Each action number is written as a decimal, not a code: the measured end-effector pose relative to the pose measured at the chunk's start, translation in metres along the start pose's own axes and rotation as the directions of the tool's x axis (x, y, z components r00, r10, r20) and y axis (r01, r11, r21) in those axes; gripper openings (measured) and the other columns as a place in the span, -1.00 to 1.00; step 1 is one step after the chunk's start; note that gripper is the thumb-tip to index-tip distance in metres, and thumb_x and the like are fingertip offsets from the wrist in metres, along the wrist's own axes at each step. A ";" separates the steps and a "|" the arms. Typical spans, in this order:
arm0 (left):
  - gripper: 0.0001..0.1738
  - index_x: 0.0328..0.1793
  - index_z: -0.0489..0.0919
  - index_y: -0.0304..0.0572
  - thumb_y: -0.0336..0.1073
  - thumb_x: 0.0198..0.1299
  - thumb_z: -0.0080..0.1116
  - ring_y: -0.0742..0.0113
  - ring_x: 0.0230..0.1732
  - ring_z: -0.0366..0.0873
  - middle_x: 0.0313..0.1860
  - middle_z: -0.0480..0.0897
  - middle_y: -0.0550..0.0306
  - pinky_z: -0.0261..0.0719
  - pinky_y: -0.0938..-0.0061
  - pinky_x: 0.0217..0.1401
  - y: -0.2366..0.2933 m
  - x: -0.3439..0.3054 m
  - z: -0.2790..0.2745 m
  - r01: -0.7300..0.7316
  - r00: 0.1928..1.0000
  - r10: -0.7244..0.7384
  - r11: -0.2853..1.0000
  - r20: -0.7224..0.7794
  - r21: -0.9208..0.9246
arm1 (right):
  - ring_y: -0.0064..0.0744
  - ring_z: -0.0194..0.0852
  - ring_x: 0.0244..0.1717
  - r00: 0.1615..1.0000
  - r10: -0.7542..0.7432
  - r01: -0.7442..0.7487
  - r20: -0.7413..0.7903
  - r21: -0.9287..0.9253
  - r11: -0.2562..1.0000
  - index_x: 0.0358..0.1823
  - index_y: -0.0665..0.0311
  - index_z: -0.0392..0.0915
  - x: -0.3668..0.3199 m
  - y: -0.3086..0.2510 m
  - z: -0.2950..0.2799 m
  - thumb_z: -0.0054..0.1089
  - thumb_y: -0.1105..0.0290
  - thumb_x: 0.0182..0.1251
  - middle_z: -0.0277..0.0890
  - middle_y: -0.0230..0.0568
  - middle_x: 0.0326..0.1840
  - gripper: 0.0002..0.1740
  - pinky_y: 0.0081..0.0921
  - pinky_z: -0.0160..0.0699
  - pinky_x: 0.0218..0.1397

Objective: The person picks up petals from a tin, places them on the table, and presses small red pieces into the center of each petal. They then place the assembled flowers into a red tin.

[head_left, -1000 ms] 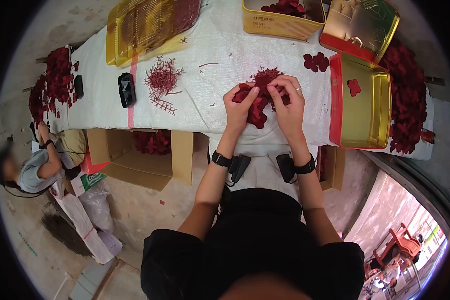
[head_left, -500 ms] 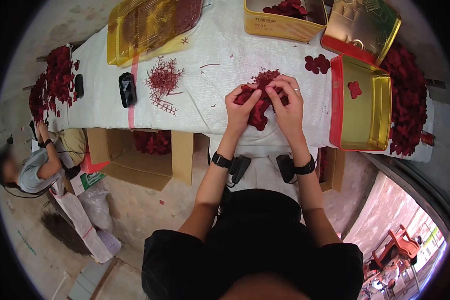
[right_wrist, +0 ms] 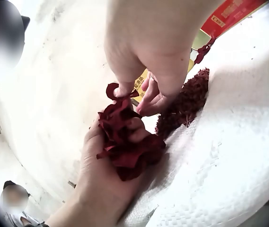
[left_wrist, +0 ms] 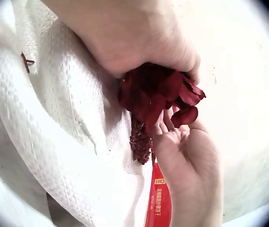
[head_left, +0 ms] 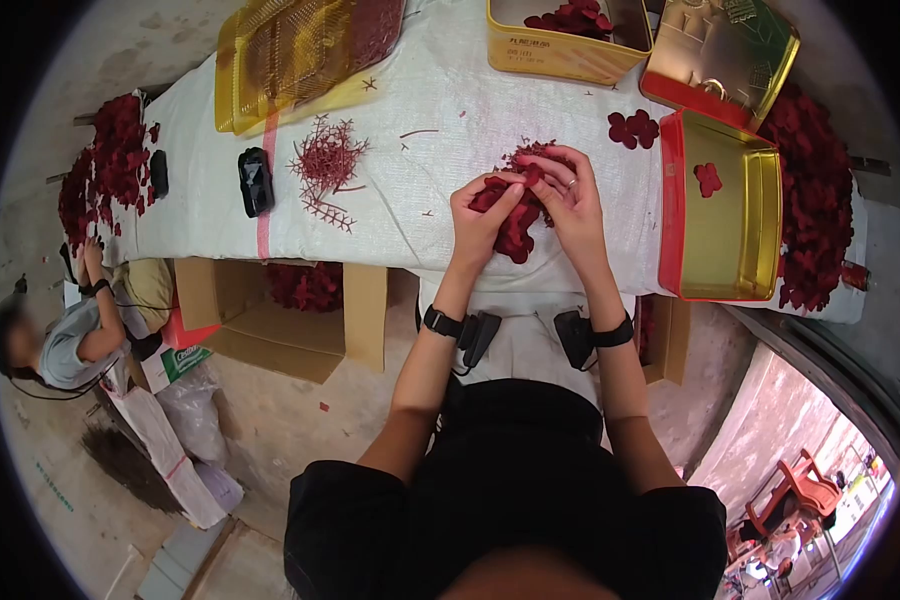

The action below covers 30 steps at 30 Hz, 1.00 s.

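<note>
My left hand (head_left: 477, 225) holds a loose bunch of dark red flower-shaped petals (right_wrist: 132, 158), with the thumb across them and the petals spilling below the fingers. At the top of the bunch my right hand (head_left: 577, 215) pinches one petal piece (right_wrist: 111, 91) with its thumb. Its other fingers are bent over beside the bunch, and a ring shows on one. In the left wrist view, the petal bunch (left_wrist: 148, 97) hides the left fingertips. Just beyond the hands lies a heap of small dark red bits (right_wrist: 186, 106) on the white woven cloth (head_left: 420, 200).
Right of the hands stands an open red and gold tin (head_left: 672, 215) holding one red flower (head_left: 708, 179). Loose petals (head_left: 633, 127), another tin (head_left: 570, 62) and a lid (head_left: 725, 60) lie beyond. To the left are red stems (head_left: 328, 160), a black device (head_left: 255, 182) and another person (head_left: 75, 345).
My right hand has turned, and its fingers have reached up and left over the bunch, closer to the left thumb. The left hand stays almost in place with the petals.
</note>
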<state>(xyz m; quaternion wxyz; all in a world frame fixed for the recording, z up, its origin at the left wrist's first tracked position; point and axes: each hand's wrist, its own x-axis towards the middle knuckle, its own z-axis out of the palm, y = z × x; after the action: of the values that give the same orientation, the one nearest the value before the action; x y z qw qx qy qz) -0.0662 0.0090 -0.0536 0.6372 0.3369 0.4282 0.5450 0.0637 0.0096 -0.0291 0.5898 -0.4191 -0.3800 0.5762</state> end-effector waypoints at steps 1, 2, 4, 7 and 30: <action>-0.89 -0.20 0.66 -0.33 -0.49 0.15 0.24 0.58 -0.29 0.52 -0.29 0.66 0.22 0.48 0.68 -0.19 0.000 0.000 0.000 0.002 1.000 -0.002 1.000 0.002 0.002 | -0.42 0.49 0.05 0.999 0.046 -0.046 0.009 0.027 0.999 0.18 0.35 0.22 0.000 -0.002 -0.001 0.13 0.62 0.29 0.50 -0.09 0.02 -0.54 -0.53 0.47 0.14; -0.90 -0.20 0.66 -0.33 -0.49 0.15 0.24 0.58 -0.29 0.53 -0.29 0.66 0.21 0.48 0.68 -0.19 0.000 0.000 0.001 -0.007 1.000 0.007 1.000 0.006 0.001 | -0.43 0.49 0.05 0.996 0.090 -0.090 0.018 0.054 0.994 0.18 0.35 0.23 0.001 -0.003 -0.002 0.14 0.63 0.28 0.50 -0.10 0.00 -0.54 -0.54 0.47 0.14; -0.90 -0.21 0.66 -0.34 -0.49 0.15 0.23 0.58 -0.29 0.53 -0.28 0.66 0.21 0.48 0.68 -0.18 0.001 0.000 0.001 -0.022 1.000 0.022 1.000 0.016 0.003 | -0.45 0.49 0.04 0.992 0.125 -0.127 0.031 0.071 0.989 0.17 0.35 0.24 0.001 -0.005 -0.005 0.16 0.64 0.26 0.51 -0.12 -0.03 -0.53 -0.56 0.48 0.12; -0.91 -0.22 0.66 -0.34 -0.49 0.15 0.23 0.58 -0.28 0.53 -0.28 0.66 0.20 0.49 0.67 -0.18 0.000 -0.001 0.000 -0.020 1.000 0.019 1.000 0.022 0.009 | -0.48 0.50 0.00 0.996 0.083 -0.084 0.033 0.034 0.996 0.14 0.34 0.26 0.002 -0.005 -0.008 0.20 0.67 0.21 0.51 -0.14 -0.06 -0.51 -0.59 0.50 0.07; -0.88 -0.19 0.63 -0.36 -0.49 0.15 0.26 0.59 -0.38 0.56 -0.38 0.65 0.23 0.51 0.71 -0.30 -0.005 -0.002 0.000 0.012 0.999 -0.013 1.000 -0.033 -0.020 | -0.49 0.61 -0.24 0.972 -0.226 0.175 -0.066 -0.440 0.881 -0.37 0.35 0.21 -0.005 -0.020 0.006 0.13 0.73 0.17 0.61 -0.07 -0.33 -0.75 -0.53 0.64 -0.16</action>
<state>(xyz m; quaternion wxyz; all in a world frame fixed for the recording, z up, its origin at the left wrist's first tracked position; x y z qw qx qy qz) -0.0638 0.0065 -0.0575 0.6368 0.3190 0.4354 0.5506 0.0650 0.0057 -0.0078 0.5598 -0.5300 -0.5046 0.3887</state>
